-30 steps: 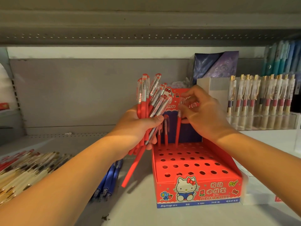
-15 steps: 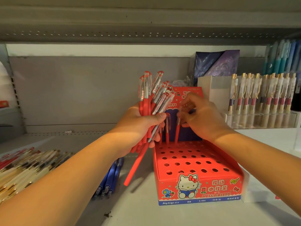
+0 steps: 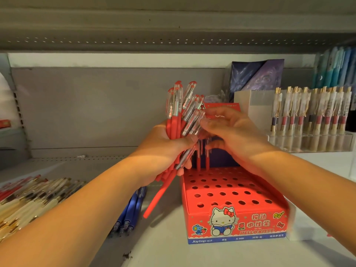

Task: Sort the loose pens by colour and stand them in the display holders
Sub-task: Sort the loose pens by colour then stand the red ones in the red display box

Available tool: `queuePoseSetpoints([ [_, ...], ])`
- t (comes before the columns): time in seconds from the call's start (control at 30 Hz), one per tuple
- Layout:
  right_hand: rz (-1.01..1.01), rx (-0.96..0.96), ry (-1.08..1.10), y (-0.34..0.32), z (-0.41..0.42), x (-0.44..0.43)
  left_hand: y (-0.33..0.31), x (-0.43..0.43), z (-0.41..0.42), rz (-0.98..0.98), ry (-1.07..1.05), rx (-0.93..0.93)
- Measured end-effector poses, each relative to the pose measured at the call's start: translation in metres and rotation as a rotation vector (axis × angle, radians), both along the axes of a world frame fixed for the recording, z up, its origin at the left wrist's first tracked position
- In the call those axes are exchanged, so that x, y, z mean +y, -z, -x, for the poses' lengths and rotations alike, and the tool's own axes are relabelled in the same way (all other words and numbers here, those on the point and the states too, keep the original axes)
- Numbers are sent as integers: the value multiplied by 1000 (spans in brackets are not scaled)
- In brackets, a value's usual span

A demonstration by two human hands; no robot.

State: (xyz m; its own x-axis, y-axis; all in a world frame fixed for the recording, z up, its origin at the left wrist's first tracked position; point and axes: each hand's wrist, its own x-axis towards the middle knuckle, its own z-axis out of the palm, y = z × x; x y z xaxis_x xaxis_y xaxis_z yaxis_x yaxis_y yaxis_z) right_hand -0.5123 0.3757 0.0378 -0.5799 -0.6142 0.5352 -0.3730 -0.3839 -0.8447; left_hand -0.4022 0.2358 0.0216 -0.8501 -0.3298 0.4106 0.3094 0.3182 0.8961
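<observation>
The left hand (image 3: 163,149) was clenched round a bundle of red pens (image 3: 174,124), caps up, their long axes near upright and fanning slightly right. One pen hung lower, slanting down-left. The right hand (image 3: 237,135) met the bundle's caps. It was blurred, so its grip could not be told.

Below it the holder (image 3: 237,224) stood on the shelf (image 3: 173,253), with a few standing pens (image 3: 198,160) in its back row and most holes free. Blue pens (image 3: 133,211) lay near its left edge, and a pile (image 3: 32,199) lay farther left. A clear rack (image 3: 308,139) stood at back right, under an upper shelf (image 3: 173,35).
</observation>
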Motion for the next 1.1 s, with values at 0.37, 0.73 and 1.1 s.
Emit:
queuePoseSetpoints([
  [0.37,-2,-158,-40,2,3,3,2,3,-2,-23,14,-16],
  [0.73,276,8,370,-16,23,15,4,-2,3,-50,-101,-30],
  [1.1,-89,467,506,-1,30,7,1,-6,4,-41,-147,-24],
])
